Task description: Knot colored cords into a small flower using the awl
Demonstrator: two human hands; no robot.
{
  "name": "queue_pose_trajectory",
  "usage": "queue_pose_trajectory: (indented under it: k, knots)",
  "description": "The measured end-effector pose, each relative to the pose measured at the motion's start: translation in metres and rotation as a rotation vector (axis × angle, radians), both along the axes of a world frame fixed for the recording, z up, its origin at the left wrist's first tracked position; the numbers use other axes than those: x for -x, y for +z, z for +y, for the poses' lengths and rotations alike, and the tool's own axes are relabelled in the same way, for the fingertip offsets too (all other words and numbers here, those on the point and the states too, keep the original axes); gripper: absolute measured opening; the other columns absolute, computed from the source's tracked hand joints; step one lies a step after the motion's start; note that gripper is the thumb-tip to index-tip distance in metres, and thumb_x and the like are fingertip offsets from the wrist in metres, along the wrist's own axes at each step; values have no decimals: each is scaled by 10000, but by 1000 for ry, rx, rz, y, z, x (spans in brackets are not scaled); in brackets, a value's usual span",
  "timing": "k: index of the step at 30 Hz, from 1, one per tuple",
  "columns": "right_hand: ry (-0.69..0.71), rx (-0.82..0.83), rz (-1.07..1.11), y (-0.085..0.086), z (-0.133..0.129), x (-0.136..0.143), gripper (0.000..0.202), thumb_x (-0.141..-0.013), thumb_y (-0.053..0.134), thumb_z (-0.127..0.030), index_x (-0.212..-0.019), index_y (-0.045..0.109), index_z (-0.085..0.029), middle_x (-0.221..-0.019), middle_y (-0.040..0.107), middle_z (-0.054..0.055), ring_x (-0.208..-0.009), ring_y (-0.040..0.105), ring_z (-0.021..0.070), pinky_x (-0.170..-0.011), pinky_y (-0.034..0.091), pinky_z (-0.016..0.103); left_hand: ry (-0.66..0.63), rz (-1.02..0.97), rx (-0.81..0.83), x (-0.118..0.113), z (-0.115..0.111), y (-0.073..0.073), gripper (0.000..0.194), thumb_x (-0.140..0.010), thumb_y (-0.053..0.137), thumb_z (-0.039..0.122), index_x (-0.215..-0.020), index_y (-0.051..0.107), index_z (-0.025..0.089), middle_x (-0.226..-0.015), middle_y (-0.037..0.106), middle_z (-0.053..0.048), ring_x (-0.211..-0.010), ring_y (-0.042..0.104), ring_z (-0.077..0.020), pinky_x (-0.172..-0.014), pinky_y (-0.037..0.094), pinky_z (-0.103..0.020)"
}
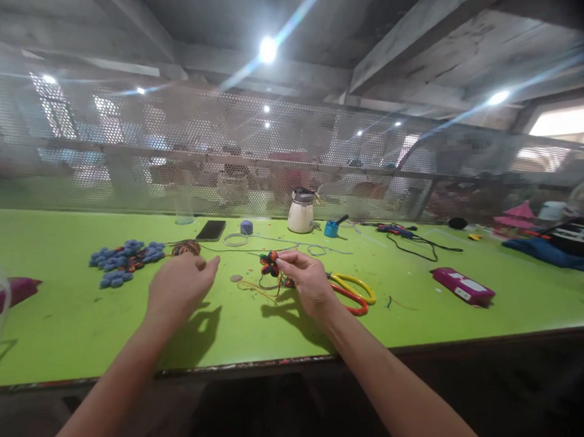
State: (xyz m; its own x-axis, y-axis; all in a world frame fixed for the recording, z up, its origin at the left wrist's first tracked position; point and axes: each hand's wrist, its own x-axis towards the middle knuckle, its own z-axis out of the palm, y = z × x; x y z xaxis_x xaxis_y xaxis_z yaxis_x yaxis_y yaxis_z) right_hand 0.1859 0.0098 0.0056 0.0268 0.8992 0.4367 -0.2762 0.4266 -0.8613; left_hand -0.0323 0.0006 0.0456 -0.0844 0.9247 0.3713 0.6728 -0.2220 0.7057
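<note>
My right hand [306,280] pinches a small crocheted flower [269,265] in black, red, orange and green yarn between thumb and fingertips, above the green table. A strand of yarn hangs below the flower, and another runs left toward a variegated yarn ball [185,248]. Just in front of that ball, my left hand [180,285] hovers with its thumb stretched out; its other fingers are mostly hidden behind the back of the hand. Scissors with red and yellow handles [353,290] lie beside my right wrist. To the left is a pile of blue and multicoloured crocheted flowers [126,258].
Along the back stand a phone [211,230], a blue yarn ball [246,227], a white jar [301,214] and a blue pot [331,228]. A glue gun [396,230] with its cord and a purple box [463,287] lie right. A perforated screen [248,142] closes the far edge.
</note>
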Motion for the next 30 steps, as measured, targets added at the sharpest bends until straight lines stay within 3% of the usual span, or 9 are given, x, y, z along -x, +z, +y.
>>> queue_pose_trajectory:
  k: [1,3,6,8,12,16,19,24,30]
  knots:
    - [33,18,28,1,0,0,68,-655,747,-238,-711,710,-227,-832,677,9,-831,595,160,-878,432,368,57,54,-42,0,-1,6,426,-710,579,486,-395,498,210,-487,503,-90,-739,549,-316,-619,334,-352]
    - [112,52,79,3,-2,0,99,-651,753,-251,-727,707,-206,-795,690,18,-769,609,156,-839,442,361,-28,-24,-38,-8,-4,16,348,-679,626,485,-496,594,191,-563,590,-91,-730,566,-288,-625,351,-343]
    - [167,60,120,5,-5,1,149,-634,767,-261,-736,701,-177,-770,701,31,-728,615,154,-789,447,339,-455,-386,225,-34,-3,20,356,-677,660,468,-893,683,186,-873,692,-89,-827,601,-242,-652,406,-311]
    - [142,65,108,6,-5,2,166,-619,774,-262,-730,698,-166,-734,694,25,-689,601,140,-732,444,307,-581,-464,323,-52,1,14,382,-655,705,415,-958,668,185,-876,690,-75,-834,598,-212,-653,409,-293]
    - [77,134,90,4,-3,1,188,-595,781,-275,-702,683,-156,-624,642,-2,-581,542,106,-591,390,254,-630,-641,229,-68,17,-4,264,-562,787,239,-772,662,141,-729,670,-35,-714,596,-156,-731,426,-303]
    - [95,193,156,1,0,2,226,-564,791,-280,-707,676,-148,-635,639,8,-573,537,108,-587,384,261,-708,-736,237,-65,28,-16,391,-595,774,191,-964,648,162,-764,679,-25,-740,621,-159,-783,435,-326]
    - [101,212,172,0,2,3,234,-545,798,-277,-694,674,-146,-653,645,18,-585,541,113,-609,395,272,-704,-770,234,-61,31,-20,447,-593,780,180,-1017,639,175,-704,656,8,-717,616,-143,-759,440,-304]
    - [86,224,154,-2,2,4,227,-546,798,-282,-681,676,-147,-633,634,12,-580,529,112,-604,394,269,-631,-715,240,-59,32,-21,295,-569,797,216,-830,683,137,-722,689,-27,-704,619,-152,-756,460,-317]
    - [99,246,164,-3,4,3,231,-548,801,-270,-691,671,-142,-628,627,9,-570,518,96,-570,371,242,-587,-666,228,-60,33,-24,239,-585,788,244,-774,688,136,-741,705,-45,-718,615,-155,-765,457,-320]
